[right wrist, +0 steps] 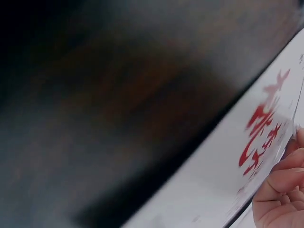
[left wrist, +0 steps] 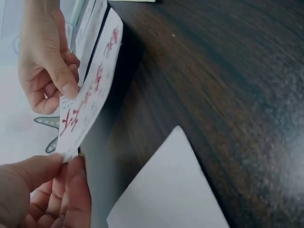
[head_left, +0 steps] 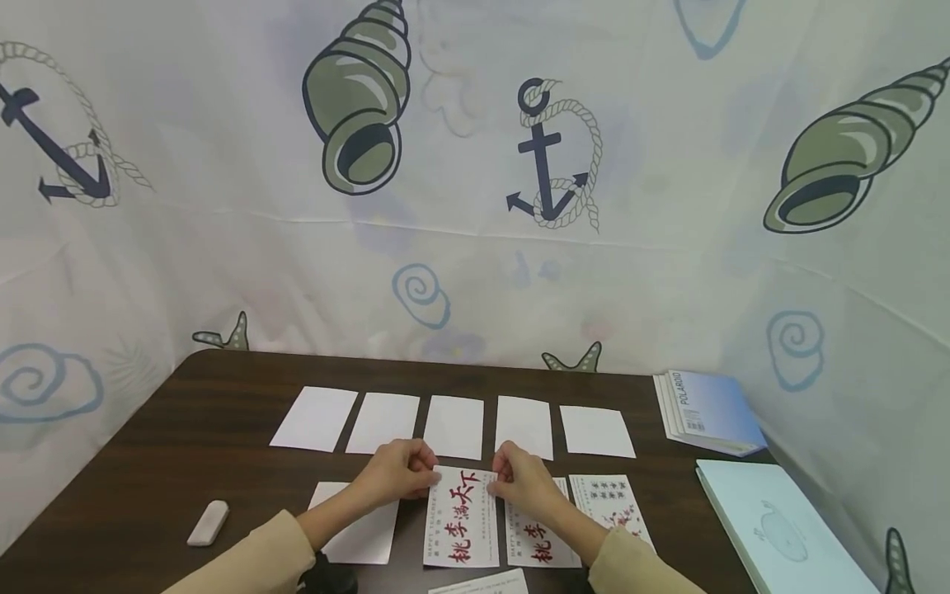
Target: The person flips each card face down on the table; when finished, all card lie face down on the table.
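Note:
Both hands hold one white card with red handwritten-style characters (head_left: 462, 524) by its far corners. My left hand (head_left: 397, 474) pinches the left corner between thumb and fingers, which the left wrist view shows closely. At the opposite corner, my right hand (head_left: 527, 483) grips with its thumb on the printed face. In the left wrist view the card (left wrist: 92, 90) is tilted up at that end. Under the right forearm lies a second red-lettered card (head_left: 538, 544), partly covered. A blank white card (head_left: 367, 532) sits partly beneath the left wrist.
Several blank white cards (head_left: 453, 427) form a row along the back of the dark table (head_left: 134, 462). Right of the hands is a stack of printed cards (head_left: 609, 499). A blue-covered booklet (head_left: 716, 408), a pale book (head_left: 779, 520) and a small white object (head_left: 209, 523) lie farther out.

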`<state>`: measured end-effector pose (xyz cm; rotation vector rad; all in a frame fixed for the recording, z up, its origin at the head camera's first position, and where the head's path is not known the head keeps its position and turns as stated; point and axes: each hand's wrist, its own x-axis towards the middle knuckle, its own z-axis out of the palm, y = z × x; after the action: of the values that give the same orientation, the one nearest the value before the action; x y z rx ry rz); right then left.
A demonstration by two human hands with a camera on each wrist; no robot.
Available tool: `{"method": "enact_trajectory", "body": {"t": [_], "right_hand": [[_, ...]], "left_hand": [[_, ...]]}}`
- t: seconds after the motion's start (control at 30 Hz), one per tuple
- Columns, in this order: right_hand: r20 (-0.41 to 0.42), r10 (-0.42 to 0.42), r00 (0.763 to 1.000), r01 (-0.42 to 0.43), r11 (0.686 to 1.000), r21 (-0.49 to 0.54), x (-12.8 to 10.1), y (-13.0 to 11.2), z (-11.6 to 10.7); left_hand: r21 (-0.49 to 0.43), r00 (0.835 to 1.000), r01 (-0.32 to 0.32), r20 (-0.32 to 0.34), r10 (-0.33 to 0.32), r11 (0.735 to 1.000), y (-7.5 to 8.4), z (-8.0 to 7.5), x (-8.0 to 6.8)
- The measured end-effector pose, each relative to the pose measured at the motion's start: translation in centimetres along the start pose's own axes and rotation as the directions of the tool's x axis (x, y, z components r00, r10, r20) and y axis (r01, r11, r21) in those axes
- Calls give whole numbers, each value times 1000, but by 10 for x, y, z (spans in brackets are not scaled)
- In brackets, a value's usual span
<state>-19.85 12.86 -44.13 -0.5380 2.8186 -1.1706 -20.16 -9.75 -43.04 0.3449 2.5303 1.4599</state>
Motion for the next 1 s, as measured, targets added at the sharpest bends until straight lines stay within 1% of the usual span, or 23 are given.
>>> {"method": "enact_trajectory", "body": {"t": [0.07, 0.13, 0.23, 0.3, 0.37, 0.43, 0.5, 0.6, 0.7, 0.77, 0.8, 0.87, 0.93, 1.0], "right_hand": [[-7, 8, 1000, -8, 1000, 6, 0, -1, 0], [-27, 10, 1000, -9, 1000, 10, -1, -5, -1], [-39, -6, 999, 8, 998, 58, -3, -15, -2], [-15, -22, 1000, 24, 992, 125, -5, -26, -1], [31, -36, 999, 28, 976, 215, -7, -37, 1], [65, -42, 997, 24, 963, 268, -9, -47, 6], [69, -42, 997, 21, 959, 283, -10, -55, 12], [24, -26, 999, 19, 966, 259, -12, -61, 20], [-4, -9, 1000, 10, 964, 267, -13, -64, 23], [-16, -9, 1000, 13, 962, 273, -14, -65, 22], [-18, -7, 1000, 12, 959, 282, -14, -65, 21], [-26, -3, 1000, 10, 954, 299, -15, -65, 18], [-40, 0, 999, 13, 945, 327, -16, -64, 14], [-79, -5, 997, 30, 947, 320, -18, -63, 7]], "left_hand": [[-18, 1000, 2, -8, -2, 1000, 0, 0, 1], [-17, 1000, 2, -13, -2, 1000, 0, -1, 2], [-24, 1000, -1, -11, 0, 1000, 2, -3, 3], [-28, 1000, -4, -7, 4, 1000, 5, -5, 4], [-42, 1000, -3, -7, 3, 999, 8, -6, 4], [-46, 1000, -8, -11, 7, 999, 13, -6, 4], [-51, 1000, -9, -20, 8, 999, 17, -6, 5], [-54, 999, -1, -35, -1, 999, 23, -3, 7], [-70, 999, 13, -38, -15, 997, 27, -1, 8], [-109, 1000, 15, -18, -17, 994, 28, -1, 7], [-137, 1000, 13, 3, -13, 990, 27, -2, 6], [-195, 998, 14, 59, -2, 981, 27, -4, 3], [-245, 993, 25, 120, 5, 969, 24, -5, -1], [-254, 988, 48, 157, -8, 966, 19, -4, -6]]}}
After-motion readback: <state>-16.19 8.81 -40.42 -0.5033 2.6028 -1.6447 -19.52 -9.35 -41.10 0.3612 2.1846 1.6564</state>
